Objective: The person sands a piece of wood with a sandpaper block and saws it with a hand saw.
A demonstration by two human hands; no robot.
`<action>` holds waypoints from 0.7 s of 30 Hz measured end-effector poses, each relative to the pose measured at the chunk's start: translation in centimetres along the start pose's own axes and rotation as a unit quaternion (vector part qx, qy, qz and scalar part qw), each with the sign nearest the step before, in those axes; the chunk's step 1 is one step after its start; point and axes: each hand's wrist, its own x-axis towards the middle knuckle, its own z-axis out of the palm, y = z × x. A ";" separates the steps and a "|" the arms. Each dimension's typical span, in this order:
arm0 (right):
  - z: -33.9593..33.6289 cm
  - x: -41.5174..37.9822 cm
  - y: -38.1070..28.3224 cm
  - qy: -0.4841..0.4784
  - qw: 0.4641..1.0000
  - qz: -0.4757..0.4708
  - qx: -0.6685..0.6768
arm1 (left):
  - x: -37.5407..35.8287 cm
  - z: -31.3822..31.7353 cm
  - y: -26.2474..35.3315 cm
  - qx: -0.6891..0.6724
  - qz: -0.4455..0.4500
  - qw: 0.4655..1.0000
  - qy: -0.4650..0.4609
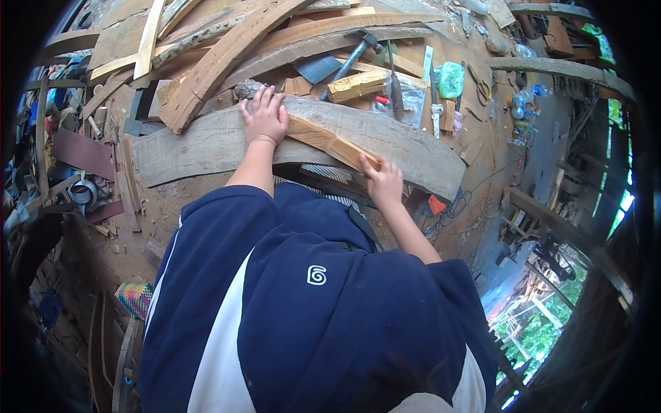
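Note:
A broad, curved grey wooden plank (200, 148) lies crosswise in front of me. On top of it, at a slant, rests a narrow light-brown wood piece (323, 141). My left hand (265, 115) is laid on the plank's far edge with its fingers spread, beside the upper left end of the wood piece. At the lower right end, my right hand (383, 182) grips the wood piece, thumb and fingers closed round it. The underside of that grip is hidden.
Beyond the plank lie a hammer (358, 55), a yellowish wood block (358, 86), a chisel (394, 89), scissors (480, 86) and a green plastic bag (451, 79). Long boards (234, 65) are piled at the back left. An orange-red object (436, 204) is near the plank's right end.

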 end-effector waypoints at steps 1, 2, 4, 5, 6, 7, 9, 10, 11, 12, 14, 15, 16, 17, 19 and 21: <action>-0.2 1.1 -1.3 -0.029 1.000 0.008 0.001 | 0.1 0.1 0.0 -0.001 -0.002 1.000 -0.001; 0.0 2.3 -2.7 -0.028 1.000 0.010 0.001 | 0.1 0.1 0.1 -0.001 0.000 1.000 0.000; 0.3 4.6 -5.0 0.014 1.000 -0.020 -0.005 | 0.1 0.1 -0.1 0.003 0.000 1.000 -0.004; 0.1 5.1 -5.6 0.016 1.000 -0.020 -0.003 | 0.1 0.0 -0.1 0.006 0.000 1.000 -0.003; -0.2 5.6 -6.2 0.004 1.000 -0.015 0.002 | 0.1 -0.1 -0.1 0.004 0.000 1.000 -0.007; -0.4 5.8 -6.5 -0.007 1.000 -0.008 0.006 | 0.1 -0.1 -0.1 0.002 0.001 1.000 -0.010; -0.6 5.1 -5.5 -0.006 1.000 -0.021 0.004 | 0.1 0.2 -0.1 0.004 0.003 1.000 -0.006; -0.9 4.6 -4.7 -0.006 0.999 -0.035 0.002 | 0.0 0.2 -0.2 0.004 0.003 1.000 -0.002; -1.0 3.7 -3.7 -0.020 0.999 -0.030 -0.002 | 0.1 0.1 -0.1 -0.003 0.001 1.000 -0.005; -1.1 2.6 -2.7 -0.010 1.000 -0.019 0.013 | 0.2 0.0 -0.1 0.000 0.000 1.000 -0.002; -0.6 0.1 -0.3 -0.029 1.000 0.002 0.005 | 0.1 0.0 0.0 -0.006 -0.001 1.000 -0.003; -0.4 -1.2 1.0 -0.031 0.999 0.006 0.006 | 0.1 0.0 0.0 -0.004 -0.003 1.000 -0.006; -0.8 -1.6 1.3 -0.033 0.999 0.011 0.006 | 0.1 -0.2 0.1 -0.002 -0.006 1.000 -0.005; -0.6 -1.5 1.3 -0.032 0.999 0.006 0.008 | 0.2 -0.3 0.1 0.000 -0.006 1.000 -0.010; -0.8 -1.4 1.0 -0.035 0.999 0.004 -0.010 | 0.1 -0.5 0.2 0.004 -0.004 1.000 -0.017; -1.3 0.8 -1.0 -0.045 0.999 0.003 -0.005 | 0.1 -0.4 0.1 0.003 -0.004 1.000 -0.013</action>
